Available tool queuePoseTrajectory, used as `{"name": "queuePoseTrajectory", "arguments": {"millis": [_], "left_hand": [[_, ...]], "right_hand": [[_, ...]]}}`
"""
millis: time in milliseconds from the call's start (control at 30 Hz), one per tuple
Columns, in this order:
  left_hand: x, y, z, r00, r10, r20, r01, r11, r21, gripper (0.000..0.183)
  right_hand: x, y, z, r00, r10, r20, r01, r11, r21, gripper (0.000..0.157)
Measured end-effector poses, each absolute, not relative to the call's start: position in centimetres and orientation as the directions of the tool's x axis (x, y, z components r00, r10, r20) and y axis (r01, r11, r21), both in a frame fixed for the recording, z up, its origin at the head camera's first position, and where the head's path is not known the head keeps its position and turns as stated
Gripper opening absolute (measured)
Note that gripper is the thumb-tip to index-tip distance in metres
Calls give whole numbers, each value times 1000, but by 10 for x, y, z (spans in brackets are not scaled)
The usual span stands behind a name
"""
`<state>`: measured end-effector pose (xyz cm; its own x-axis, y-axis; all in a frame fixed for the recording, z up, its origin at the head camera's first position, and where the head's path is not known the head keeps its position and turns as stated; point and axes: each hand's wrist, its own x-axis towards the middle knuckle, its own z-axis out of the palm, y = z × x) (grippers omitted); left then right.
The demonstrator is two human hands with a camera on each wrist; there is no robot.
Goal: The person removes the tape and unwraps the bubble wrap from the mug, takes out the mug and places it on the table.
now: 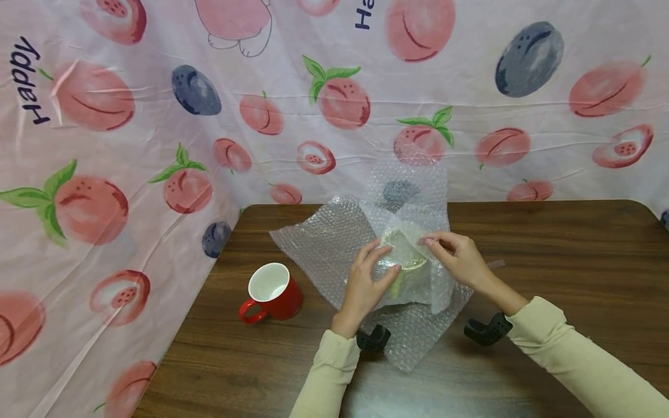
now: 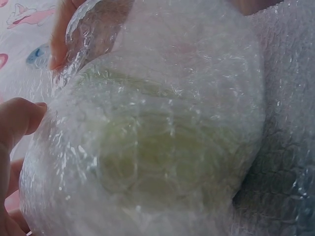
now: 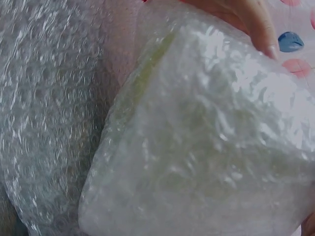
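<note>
Bubble wrap (image 1: 324,238), head view: the sheet lies spread on the wooden table (image 1: 575,249), right of its middle at the far side, around a yellow-green cup-like object (image 1: 413,265). Its flaps point to 10, 12 and 6 o'clock, the upper one reaching across the fruit-print cloth (image 1: 329,29). Through the folded layers a curved rim shows; the object's own long axis cannot be told. The left hand (image 1: 363,281) grips the bundle from 8 o'clock, thumb and fingers set apart; the right hand (image 1: 460,258) pinches a flap at 2 o'clock, thumb and forefinger close together. A red mug (image 1: 284,299), upright with its handle towards 8 o'clock, stands at 9 o'clock, well apart from the bundle. A clear strip (image 1: 496,264) lies at 3 o'clock, beside the right forearm.

Left wrist view: the yellow-green body forms a blurred band, its long direction from 9 to 3 o'clock, veiled by wrap. Fingers (image 2: 22,118) meet the wrap at 9 o'clock.

Right wrist view: a yellow-green edge slants from 1 to 7 o'clock. Crumpled layers hide most of the object; fingers at 1 o'clock touch the wrap, their side uncertain.
</note>
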<state>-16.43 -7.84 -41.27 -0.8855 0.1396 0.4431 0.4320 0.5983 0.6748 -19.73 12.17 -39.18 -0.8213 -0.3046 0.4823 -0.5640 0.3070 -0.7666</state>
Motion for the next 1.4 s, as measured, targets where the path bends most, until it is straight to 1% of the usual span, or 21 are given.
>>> {"name": "queuePoseTrajectory", "arguments": {"millis": [200,333,467,500,700,733,833,967,1067,1233,1400], "left_hand": [[-166,-78,-413,-888,132,440,428,583,691,36],[-167,-78,-412,-887,133,443,432,578,692,36],[-167,-79,-413,-885,131,447,434,578,691,36],[-168,-79,-413,-884,129,449,435,579,690,35],[-168,-79,-414,-876,123,466,444,582,681,35],[-168,-79,-414,-876,122,466,443,582,682,35],[-168,-79,-414,-880,117,461,436,584,685,35],[-168,-79,-414,-882,116,457,433,586,686,35],[-167,-79,-414,-880,115,460,434,588,683,35],[-167,-78,-414,-879,110,464,433,589,682,34],[-166,-79,-414,-874,108,473,440,589,678,33]], "right_hand": [[-198,125,-391,-868,-268,419,-465,136,-875,15],[-198,125,-391,-869,-257,422,-449,52,-892,14],[-198,127,-392,-879,-236,414,-432,26,-902,13],[-205,129,-403,-874,-246,419,-426,-25,-904,14],[-201,131,-402,-929,-179,323,-310,-96,-946,13],[-193,129,-390,-945,-152,290,-282,-74,-957,11],[-191,131,-389,-962,-131,241,-224,-129,-966,11],[-188,133,-388,-974,-109,199,-169,-236,-957,15],[-185,134,-388,-979,-80,187,-153,-317,-936,18],[-183,138,-389,-981,-16,193,-167,-433,-886,18],[-181,145,-390,-979,54,195,-195,-500,-844,16]]}}
